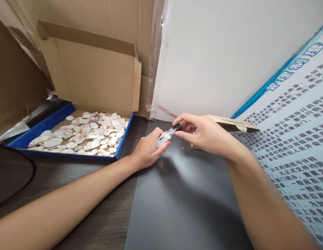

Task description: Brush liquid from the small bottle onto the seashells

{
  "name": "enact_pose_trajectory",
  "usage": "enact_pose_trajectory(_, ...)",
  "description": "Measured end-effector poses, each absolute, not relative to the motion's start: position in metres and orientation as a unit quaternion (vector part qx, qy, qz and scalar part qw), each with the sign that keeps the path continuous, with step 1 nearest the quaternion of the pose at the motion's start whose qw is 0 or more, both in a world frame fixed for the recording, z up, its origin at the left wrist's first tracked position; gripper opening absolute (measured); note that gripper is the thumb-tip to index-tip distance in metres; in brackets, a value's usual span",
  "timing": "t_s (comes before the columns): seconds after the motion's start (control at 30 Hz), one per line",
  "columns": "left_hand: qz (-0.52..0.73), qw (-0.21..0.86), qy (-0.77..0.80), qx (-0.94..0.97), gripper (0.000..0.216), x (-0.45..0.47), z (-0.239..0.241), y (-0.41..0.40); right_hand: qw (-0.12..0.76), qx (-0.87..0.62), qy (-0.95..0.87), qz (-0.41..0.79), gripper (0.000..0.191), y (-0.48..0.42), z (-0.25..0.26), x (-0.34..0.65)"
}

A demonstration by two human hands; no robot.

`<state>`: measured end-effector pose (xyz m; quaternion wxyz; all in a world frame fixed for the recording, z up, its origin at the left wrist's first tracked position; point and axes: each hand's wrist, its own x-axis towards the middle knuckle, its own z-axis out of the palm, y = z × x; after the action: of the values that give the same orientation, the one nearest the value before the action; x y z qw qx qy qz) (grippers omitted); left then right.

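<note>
Over the dark grey mat (pixel 161 208), my left hand (pixel 148 147) is closed around a small clear bottle (pixel 163 138) with a ridged neck and a black mark on its side. The bottle is tilted, its neck towards the upper right. My right hand (pixel 203 133) pinches a black cap (pixel 178 127) between thumb and fingers at the tip of that neck. Whether the cap touches the neck or sits just off it, I cannot tell. What the bottle contains is hard to make out.
Left of my hands lies a blue-edged cardboard box (pixel 95 71), lid up, holding many seashells (pixel 85 133). A tan printed kraft paper piece (pixel 226 120) stands behind my right hand. A printed poster (pixel 294 121) is at the right, a white panel (pixel 203 52) behind. A black cable (pixel 33 170) curves at far left.
</note>
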<state>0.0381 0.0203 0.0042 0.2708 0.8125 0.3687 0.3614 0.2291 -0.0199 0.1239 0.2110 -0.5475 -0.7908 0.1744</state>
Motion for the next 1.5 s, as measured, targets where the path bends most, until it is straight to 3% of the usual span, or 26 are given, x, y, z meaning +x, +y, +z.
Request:
enact_pose_trajectory(0.17, 0.362, 0.269, 0.362, 0.815, 0.024, 0.037, 0.003, 0.021, 0.189, -0.564, -0.788, 0.159, 0.017, -0.02, 0.126, 0.232)
enact_pose_trajectory(0.33, 0.359, 0.266, 0.369, 0.815, 0.024, 0.037, 0.003, 0.02, 0.142, -0.59, -0.782, 0.142, 0.043, -0.021, 0.131, 0.23)
enact_pose_trajectory(0.43, 0.357, 0.269, 0.372, 0.814, 0.025, 0.037, 0.003, 0.021, 0.137, -0.596, -0.779, 0.138, 0.049, -0.021, 0.131, 0.23)
enact_pose_trajectory(0.7, 0.39, 0.207, 0.349, 0.827, 0.025, 0.037, 0.006, 0.022, 0.233, -0.576, -0.779, 0.087, 0.03, -0.022, 0.139, 0.243)
enact_pose_trajectory(0.83, 0.366, 0.238, 0.356, 0.826, 0.024, 0.037, 0.008, 0.021, 0.267, -0.574, -0.766, 0.114, 0.024, -0.025, 0.142, 0.25)
enact_pose_trajectory(1.2, 0.359, 0.267, 0.398, 0.801, 0.022, 0.039, 0.011, 0.023, 0.247, -0.587, -0.761, 0.121, 0.021, -0.023, 0.14, 0.254)
enact_pose_trajectory(1.5, 0.248, 0.221, 0.469, 0.818, 0.017, 0.046, 0.021, 0.041, 0.234, -0.599, -0.761, 0.089, 0.019, -0.027, 0.147, 0.263)
